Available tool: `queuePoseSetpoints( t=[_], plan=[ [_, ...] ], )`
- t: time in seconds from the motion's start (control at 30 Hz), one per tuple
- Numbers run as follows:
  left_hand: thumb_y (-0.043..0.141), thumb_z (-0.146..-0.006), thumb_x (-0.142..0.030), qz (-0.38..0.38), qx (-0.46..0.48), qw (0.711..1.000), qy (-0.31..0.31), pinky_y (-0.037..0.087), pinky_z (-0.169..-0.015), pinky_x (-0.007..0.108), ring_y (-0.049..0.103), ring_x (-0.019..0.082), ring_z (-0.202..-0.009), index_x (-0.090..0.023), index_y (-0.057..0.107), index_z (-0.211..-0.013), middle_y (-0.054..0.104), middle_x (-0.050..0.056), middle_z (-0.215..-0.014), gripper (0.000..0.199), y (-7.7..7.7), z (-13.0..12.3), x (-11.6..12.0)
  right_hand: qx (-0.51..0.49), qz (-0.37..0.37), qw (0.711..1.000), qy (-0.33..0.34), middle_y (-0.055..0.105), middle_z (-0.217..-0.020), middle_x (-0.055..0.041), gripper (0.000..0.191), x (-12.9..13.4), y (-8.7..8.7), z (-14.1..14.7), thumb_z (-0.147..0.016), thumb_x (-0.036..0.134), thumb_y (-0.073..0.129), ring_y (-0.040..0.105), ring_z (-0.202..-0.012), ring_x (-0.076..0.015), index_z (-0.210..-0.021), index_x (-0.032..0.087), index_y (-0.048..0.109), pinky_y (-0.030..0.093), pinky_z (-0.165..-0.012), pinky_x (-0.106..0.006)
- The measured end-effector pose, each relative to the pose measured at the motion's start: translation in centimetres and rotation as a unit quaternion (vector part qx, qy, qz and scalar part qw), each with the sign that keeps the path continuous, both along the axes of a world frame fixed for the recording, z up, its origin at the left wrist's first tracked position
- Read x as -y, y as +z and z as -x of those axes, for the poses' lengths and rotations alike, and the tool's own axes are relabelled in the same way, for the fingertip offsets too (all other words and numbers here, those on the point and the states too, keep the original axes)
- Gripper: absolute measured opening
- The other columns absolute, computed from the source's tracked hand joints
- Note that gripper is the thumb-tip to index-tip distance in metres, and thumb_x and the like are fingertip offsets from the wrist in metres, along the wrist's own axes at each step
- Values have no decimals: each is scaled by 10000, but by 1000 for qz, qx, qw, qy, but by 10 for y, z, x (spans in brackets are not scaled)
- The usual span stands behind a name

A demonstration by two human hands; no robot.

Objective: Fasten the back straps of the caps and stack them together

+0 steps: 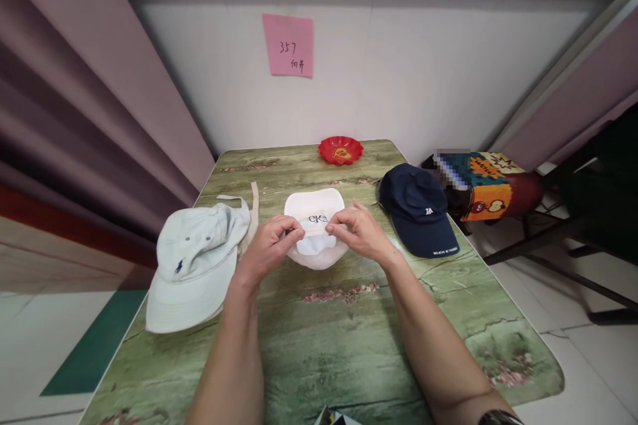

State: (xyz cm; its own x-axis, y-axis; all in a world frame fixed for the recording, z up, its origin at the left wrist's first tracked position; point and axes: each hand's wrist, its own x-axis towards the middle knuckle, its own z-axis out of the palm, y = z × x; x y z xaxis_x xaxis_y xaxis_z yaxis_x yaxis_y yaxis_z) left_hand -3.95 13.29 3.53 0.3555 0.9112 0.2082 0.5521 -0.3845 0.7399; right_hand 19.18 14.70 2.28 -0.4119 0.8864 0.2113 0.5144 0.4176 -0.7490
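A white baseball cap (314, 202) with dark lettering lies at the middle of the table, its brim pointing toward the wall and its back opening facing me. My left hand (272, 247) pinches the left part of the strap at the cap's back. On the other side, my right hand (363, 234) pinches the same strap between thumb and finger. A pale blue cap (192, 265) with a small dark horse-rider emblem rests to the left of my left hand. To the right sits a navy cap (416, 209) with white letters on its front.
The green wood-patterned table (329, 352) stands against a white wall. Toward its back is a red scalloped dish (341, 151). A pink paper note (290, 46) is stuck on the wall. Beyond the right edge are a colourful printed box (491, 189) and dark chair legs (573, 279).
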Motion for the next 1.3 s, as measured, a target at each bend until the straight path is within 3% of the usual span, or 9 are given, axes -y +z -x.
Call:
queuePoseSetpoints(
  t=[0.1,0.27,0.5,0.7,0.9,1.07,1.17,1.3],
  plan=[
    [545,-900,-389,19,8,1000,7,452,-742,289,583,188,-798,-186,655,-753,639,22,-776,274,-2,-1,0,0,-1,1000,-4,735,-800,9,278,0,0,-1,-935,380,577,632,-807,-172,-732,214,670,153,-1162,-475],
    [608,-870,-460,70,68,995,30,479,-754,280,616,194,-860,-192,670,-1010,678,39,-957,309,-4,6,1,1,2,1000,-15,720,-765,16,278,-3,-2,-6,-924,393,578,608,-724,-153,-739,208,674,211,-1139,-455],
    [615,-865,-460,102,79,991,31,474,-811,309,617,208,-875,-169,669,-840,688,50,-910,297,-7,20,0,8,11,1000,-4,736,-794,13,282,-3,0,-14,-912,430,592,584,-672,-138,-797,207,719,348,-993,-380],
    [669,-826,-450,115,99,988,19,488,-814,330,629,213,-862,-175,681,-805,698,51,-890,277,-12,17,-2,-13,21,999,37,724,-757,9,306,-6,0,-25,-890,449,605,608,-711,-149,-825,187,749,408,-696,-247],
    [676,-820,-433,59,100,992,54,483,-934,397,649,247,-985,-195,705,-802,725,69,-1036,240,-16,15,-4,-18,-17,999,22,742,-776,6,301,-9,2,-28,-901,423,597,632,-733,-157,-766,198,746,415,-870,-301],
    [672,-828,-439,65,96,992,51,498,-896,368,655,241,-985,-197,710,-824,729,63,-1032,244,-14,14,-3,-21,-13,1000,14,744,-782,4,295,-7,3,-26,-905,417,603,644,-742,-158,-754,199,732,379,-974,-341],
    [633,-864,-453,85,102,990,50,492,-888,342,655,226,-964,-195,711,-885,729,57,-1021,270,-14,14,-3,-35,4,999,6,743,-794,-1,302,-7,2,-27,-907,428,596,651,-761,-170,-778,193,734,426,-904,-316],
    [538,-914,-439,56,116,987,101,480,-915,341,644,228,-989,-180,706,-972,729,65,-1023,314,-17,21,-5,-92,14,995,-30,752,-875,-36,342,-10,-3,-37,-957,411,488,678,-853,-197,-909,186,740,485,-798,-285]
  ],
)
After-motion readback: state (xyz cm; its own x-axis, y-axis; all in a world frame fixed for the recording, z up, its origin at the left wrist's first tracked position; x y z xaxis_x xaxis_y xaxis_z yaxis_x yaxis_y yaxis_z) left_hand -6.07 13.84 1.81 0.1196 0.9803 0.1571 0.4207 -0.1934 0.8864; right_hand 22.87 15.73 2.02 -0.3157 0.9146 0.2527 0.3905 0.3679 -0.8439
